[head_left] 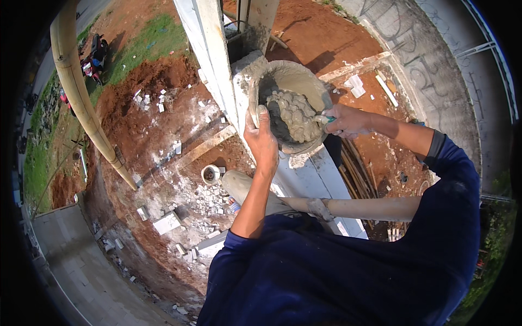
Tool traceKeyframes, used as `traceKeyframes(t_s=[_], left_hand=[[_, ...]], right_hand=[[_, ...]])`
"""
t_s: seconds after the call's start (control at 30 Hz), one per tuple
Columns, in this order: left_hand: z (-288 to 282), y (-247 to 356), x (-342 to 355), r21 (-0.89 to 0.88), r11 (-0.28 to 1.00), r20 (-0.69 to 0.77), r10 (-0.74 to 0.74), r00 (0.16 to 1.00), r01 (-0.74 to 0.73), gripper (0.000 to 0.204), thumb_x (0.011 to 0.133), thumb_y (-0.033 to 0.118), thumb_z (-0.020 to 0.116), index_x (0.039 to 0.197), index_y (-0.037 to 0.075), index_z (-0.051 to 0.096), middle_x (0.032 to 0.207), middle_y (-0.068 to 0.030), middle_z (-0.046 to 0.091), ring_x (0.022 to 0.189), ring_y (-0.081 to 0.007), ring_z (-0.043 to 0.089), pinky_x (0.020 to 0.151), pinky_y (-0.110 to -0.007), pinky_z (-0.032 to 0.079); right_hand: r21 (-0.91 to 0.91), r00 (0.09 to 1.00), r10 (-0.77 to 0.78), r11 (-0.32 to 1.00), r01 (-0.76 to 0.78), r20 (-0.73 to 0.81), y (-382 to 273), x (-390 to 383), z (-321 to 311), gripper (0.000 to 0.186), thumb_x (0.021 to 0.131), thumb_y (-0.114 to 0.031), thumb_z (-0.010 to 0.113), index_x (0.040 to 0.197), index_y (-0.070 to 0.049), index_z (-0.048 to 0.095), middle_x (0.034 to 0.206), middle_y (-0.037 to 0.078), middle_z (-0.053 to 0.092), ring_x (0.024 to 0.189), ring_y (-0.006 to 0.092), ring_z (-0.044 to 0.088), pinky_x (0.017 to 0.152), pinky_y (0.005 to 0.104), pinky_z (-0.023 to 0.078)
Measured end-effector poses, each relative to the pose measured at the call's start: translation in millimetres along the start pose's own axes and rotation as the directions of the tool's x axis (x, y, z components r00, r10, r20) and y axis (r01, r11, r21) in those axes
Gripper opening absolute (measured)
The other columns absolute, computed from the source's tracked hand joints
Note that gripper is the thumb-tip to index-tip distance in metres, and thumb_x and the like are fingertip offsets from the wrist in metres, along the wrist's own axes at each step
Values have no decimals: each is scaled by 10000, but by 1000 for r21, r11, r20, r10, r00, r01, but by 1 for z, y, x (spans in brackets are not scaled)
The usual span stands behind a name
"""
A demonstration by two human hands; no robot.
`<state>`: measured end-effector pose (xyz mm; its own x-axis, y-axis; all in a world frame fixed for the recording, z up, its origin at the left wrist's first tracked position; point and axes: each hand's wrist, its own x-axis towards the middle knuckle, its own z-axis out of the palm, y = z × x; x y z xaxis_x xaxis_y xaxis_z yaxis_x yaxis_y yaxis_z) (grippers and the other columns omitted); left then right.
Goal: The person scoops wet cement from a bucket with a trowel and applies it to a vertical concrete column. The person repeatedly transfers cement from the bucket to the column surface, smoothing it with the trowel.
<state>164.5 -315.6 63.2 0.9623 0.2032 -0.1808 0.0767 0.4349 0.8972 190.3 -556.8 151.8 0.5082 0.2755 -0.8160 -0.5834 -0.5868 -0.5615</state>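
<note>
A mortar-caked bucket (300, 79) rests on top of the white block wall (318, 182), tilted so that its mouth faces me. Lumpy wet grey mortar (296, 114) lies inside. My left hand (262, 142) is closed on the bucket's left rim, thumb over the edge. At the right rim, my right hand (348, 120) wraps round a green-handled trowel (329, 118). The trowel's working end reaches the mortar, and its blade is mostly hidden there.
A bamboo pole (370, 208) crosses in front of my body. Another pole (81, 92) rises at left. Behind the bucket stands a concrete column (261, 27). Far below, a small white pail (210, 174) and broken white blocks (167, 223) lie on reddish soil.
</note>
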Motion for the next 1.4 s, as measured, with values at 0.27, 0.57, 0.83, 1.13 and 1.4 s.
traceKeyframes(t_s=[0.27, 0.57, 0.83, 1.13, 1.4], left_hand=[[-35, -10, 21, -100, 993, -154, -81, 985, 66, 442, 1040, 191, 663, 1385, -76, 589, 1261, -95, 666, 1116, -149, 577, 1013, -304, 444], [-36, -6, 20, 55, 997, -166, -48, 985, 57, 425, 982, 82, 689, 1370, -70, 606, 1268, -121, 682, 1112, -196, 612, 1016, -327, 455], [-43, -22, 23, -77, 996, -134, -49, 990, 39, 386, 980, 33, 652, 1340, -100, 611, 1274, -142, 678, 1119, -200, 614, 1015, -321, 456], [-43, -23, 29, -15, 999, -104, -42, 994, 41, 367, 1005, 45, 642, 1346, -88, 613, 1249, -105, 696, 1078, -175, 632, 998, -311, 468], [-42, -22, 28, -86, 996, -111, -33, 993, 23, 414, 995, 52, 668, 1383, -69, 589, 1266, -114, 687, 1079, -183, 630, 979, -297, 475]], right_hand=[[-67, 991, -132, 989, 129, -36, -37, 4, -4, 105, 954, -104, 637, 934, -33, 561, 659, -23, 428, 483, 60, 371, 393, 255, 273], [-56, 994, -89, 995, 86, -61, -77, -16, -16, 135, 949, -118, 659, 1005, -8, 605, 666, -36, 434, 484, 55, 369, 401, 254, 272], [-115, 955, -204, 977, 183, -217, -160, -8, -56, 106, 937, -128, 635, 947, -23, 637, 665, -48, 508, 439, 15, 399, 342, 212, 302], [-765, 537, -716, 617, 186, -447, -211, 139, -50, 241, 842, -78, 585, 854, 157, 640, 873, 337, 687, 831, 464, 716, 723, 519, 566], [-826, 580, -688, 562, 44, -437, -209, 35, -29, 214, 830, -34, 575, 819, 174, 624, 791, 334, 664, 773, 441, 712, 713, 511, 560]])
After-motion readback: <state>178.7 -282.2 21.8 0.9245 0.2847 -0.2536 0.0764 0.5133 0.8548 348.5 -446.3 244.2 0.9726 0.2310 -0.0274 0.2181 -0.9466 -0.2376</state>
